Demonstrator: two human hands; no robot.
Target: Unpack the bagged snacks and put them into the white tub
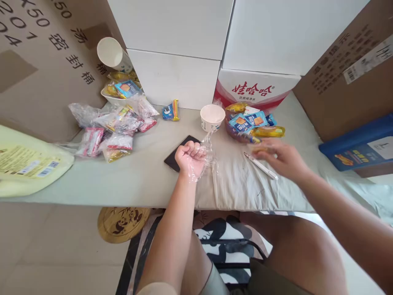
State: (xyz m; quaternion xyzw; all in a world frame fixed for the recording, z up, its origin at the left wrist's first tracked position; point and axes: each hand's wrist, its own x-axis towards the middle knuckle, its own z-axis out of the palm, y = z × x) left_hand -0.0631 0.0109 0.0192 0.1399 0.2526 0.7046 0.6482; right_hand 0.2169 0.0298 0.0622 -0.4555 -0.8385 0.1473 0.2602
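My left hand [192, 159] is closed, palm up, around a clear plastic bag [210, 152] that hangs out to its right. Under that hand lies a dark phone [172, 159]. My right hand [278, 157] is blurred, its fingers pinched together in front of a bowl [231, 130] heaped with wrapped snacks. Something small and pale seems to be between those fingertips, too smeared to name. Blue snack packets [257, 119] and a yellow-wrapped snack [268, 131] lie on the heap. A white pen [260, 166] rests just below the right hand. Behind the bag stands a white paper cup [212, 116].
At left are a pile of bagged snacks [119, 123], a tilted paper cup [110, 53] and a pale yellow bottle [30, 164]. One blue-and-yellow packet [170, 110] lies at the back. White boxes [175, 78] and brown cartons [353, 78] border the cloth-covered table [147, 180].
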